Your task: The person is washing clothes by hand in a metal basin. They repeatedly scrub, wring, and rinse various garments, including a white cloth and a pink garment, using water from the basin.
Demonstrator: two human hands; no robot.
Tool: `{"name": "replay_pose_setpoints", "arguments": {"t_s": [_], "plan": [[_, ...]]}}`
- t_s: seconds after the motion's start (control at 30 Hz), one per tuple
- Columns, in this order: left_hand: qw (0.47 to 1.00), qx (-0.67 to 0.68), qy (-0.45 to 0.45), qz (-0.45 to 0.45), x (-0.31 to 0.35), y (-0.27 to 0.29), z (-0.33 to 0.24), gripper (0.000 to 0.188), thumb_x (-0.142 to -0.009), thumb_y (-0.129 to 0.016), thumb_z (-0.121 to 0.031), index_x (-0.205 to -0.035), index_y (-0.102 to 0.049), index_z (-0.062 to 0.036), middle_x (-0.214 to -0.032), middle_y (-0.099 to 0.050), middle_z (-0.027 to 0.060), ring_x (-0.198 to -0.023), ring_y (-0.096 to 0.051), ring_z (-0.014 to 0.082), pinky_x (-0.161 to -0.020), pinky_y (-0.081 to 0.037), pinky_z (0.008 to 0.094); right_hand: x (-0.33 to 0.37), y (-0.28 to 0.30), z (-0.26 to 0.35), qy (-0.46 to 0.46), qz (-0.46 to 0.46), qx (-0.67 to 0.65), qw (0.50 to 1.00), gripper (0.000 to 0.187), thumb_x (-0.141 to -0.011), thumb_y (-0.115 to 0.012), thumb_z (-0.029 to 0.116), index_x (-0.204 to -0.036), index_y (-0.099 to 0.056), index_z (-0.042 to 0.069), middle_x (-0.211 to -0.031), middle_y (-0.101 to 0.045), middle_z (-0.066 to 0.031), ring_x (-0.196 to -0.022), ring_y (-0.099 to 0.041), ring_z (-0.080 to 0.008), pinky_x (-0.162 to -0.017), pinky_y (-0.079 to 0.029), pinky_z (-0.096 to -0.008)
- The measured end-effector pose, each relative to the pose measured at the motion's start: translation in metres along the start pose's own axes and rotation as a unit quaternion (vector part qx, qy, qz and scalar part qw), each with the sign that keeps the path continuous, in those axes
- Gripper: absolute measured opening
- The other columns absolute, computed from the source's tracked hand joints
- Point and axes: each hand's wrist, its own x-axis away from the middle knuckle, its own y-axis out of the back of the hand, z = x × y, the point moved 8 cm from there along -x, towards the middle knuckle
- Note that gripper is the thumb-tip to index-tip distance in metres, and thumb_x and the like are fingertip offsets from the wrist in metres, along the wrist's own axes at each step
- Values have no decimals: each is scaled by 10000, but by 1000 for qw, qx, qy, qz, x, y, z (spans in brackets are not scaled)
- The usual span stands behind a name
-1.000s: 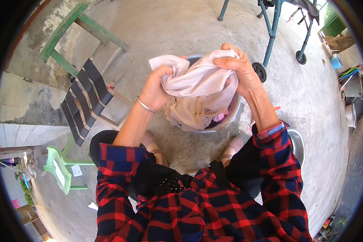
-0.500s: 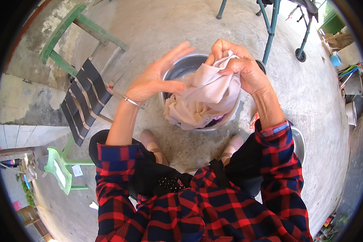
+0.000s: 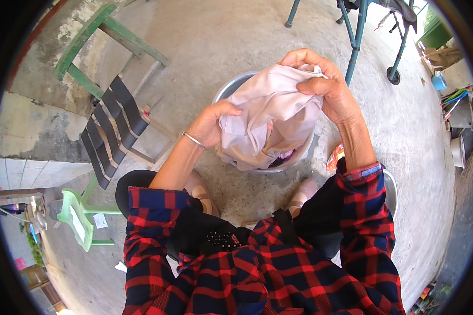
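Gripping pale cloth (image 3: 270,92): left hand (image 3: 209,125), right hand (image 3: 337,94)

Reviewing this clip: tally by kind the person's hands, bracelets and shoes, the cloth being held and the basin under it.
Hands, left and right: 2
Bracelet: 1
Shoes, left and right: 2
Held pale pink cloth: 1
Basin: 1
Total: 7

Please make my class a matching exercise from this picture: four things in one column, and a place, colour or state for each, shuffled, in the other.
Things
1. pale pink cloth
2. bracelet
3. chair
4. metal basin

Descriptions
A. green and black
B. beneath the cloth
C. held by the left hand and right hand
D. worn on the left wrist

Pairs: 1-C, 2-D, 3-A, 4-B
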Motion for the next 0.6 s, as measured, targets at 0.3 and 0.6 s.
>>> {"name": "replay_pose_setpoints", "arguments": {"t_s": [0.3, 0.6], "plan": [[993, -92, -77, 7, 2, 11, -21, 474, -850, -710, -243, -1190, -547, 44, -993, -641, 118, -931, -644, 199, -838, -533, 342, 3, 4, 10, 33, -42, 93, 994, 504, -730, -519, -46, -1223, -585, 31, -1084, -607, -52, -1039, -572, -183, -958, -430, -294], [979, 49, -168, -107, -2, 28, -49, 112, -907, -579, -65, -1010, -557, -26, -984, -623, 140, -923, -646, 248, -830, -564, 372, 6, 7, -55, -179, -43, -16, 983, 465, -792, -544, -58, -1253, -576, -11, -1126, -641, -143, -888, -641, -184, -728, -545, -270]]}}
